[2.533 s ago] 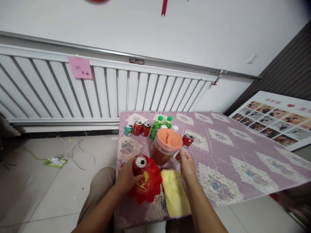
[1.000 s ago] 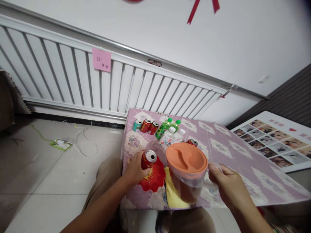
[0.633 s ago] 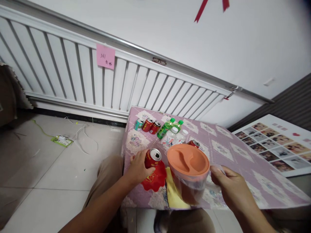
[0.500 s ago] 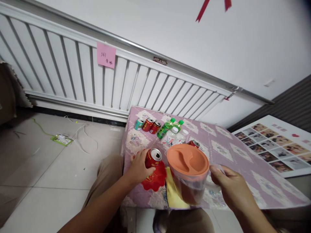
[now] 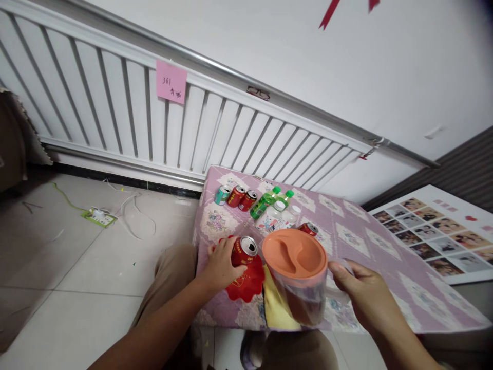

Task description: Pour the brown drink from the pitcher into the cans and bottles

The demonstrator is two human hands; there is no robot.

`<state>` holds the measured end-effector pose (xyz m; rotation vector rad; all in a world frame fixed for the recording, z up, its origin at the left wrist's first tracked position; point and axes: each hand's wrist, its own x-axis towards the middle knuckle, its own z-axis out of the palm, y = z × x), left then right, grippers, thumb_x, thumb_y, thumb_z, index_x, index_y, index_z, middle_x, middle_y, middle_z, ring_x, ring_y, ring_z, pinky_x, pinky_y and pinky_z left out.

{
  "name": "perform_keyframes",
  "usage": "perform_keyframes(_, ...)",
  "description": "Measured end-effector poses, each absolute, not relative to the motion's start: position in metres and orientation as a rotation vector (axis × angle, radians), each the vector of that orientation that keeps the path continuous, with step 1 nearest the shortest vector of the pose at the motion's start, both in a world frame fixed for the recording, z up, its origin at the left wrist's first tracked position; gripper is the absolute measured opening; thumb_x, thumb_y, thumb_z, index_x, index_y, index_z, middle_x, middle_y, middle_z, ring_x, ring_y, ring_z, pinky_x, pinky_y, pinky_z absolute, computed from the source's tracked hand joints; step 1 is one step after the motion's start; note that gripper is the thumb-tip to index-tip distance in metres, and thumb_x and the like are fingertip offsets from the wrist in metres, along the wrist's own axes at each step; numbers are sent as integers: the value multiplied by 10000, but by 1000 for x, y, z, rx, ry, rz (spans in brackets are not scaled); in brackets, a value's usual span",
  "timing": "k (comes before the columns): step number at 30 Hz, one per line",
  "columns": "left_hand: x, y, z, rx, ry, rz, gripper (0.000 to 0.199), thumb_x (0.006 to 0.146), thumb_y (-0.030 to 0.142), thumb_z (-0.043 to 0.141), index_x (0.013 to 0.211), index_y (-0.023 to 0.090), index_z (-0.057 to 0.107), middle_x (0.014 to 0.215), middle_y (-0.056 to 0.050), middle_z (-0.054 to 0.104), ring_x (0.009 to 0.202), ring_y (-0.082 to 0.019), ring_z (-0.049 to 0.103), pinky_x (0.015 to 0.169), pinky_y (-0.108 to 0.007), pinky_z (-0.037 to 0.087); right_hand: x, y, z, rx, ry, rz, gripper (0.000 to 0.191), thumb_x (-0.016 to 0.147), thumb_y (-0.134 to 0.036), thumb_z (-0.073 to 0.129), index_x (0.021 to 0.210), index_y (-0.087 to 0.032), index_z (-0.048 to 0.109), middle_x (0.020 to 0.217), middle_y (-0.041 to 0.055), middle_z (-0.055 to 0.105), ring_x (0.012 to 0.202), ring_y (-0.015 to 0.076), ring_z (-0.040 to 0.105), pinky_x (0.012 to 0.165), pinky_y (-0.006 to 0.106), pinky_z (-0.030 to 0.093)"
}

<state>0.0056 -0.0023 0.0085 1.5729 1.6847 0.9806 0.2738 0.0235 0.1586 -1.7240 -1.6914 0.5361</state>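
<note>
Drawn nearer, the jug (image 5: pixel 296 254), handle (image 5: pixel 349 266) clenched by the right grip (image 5: pixel 364 293), is held right of the can (image 5: pixel 243 252) clasped by the left grip (image 5: pixel 220 266).

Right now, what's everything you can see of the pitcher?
The pitcher looks like clear plastic, with a round orange lid on top, two curved hollows moulded in it. Brownish liquid shows in the lower part. The right hand grips its translucent handle. Lid up, it overlaps the yellow cloth in view; whether its base touches that, I can't tell.
</note>
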Motion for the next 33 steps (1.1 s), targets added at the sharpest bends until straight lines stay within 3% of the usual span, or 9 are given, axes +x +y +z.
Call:
perform_keyframes(12, 4, -3, 8, 1565, 1697, 935, 770, 742, 291, 751, 1445, 283, 438, 1491, -109, 545, 1416, -332, 458, 1218, -561, 252, 264, 27, 159, -1705, -1712, 521, 481, 602, -607, 734, 460, -211, 502, 491, -27, 378, 510, 118, 334, 436, 246, 283)
perform_keyframes(22, 4, -2, 2, 1565, 1677, 927, 751, 746, 306, 742, 1433, 268, 439, 1480, -118, 547, 1407, -327, 460, 1211, -573, 248, 265, 30, 158, -1659, -1738, 562, 465, 612, -628, 772, 507, -207, 606, 518, -6, 531, 513, 144, 450, 456, 255, 392)
perform_keyframes(33, 4, -1, -6, 1553, 1682, 929, 743, 745, 298, 747, 1418, 278, 434, 1464, -103, 563, 1397, -315, 475, 1198, -555, 263, 266, 32, 158, -1648, -1787, 562, 472, 644, -591, 774, 473, -213, 550, 492, -15, 509, 496, 132, 434, 421, 240, 343)
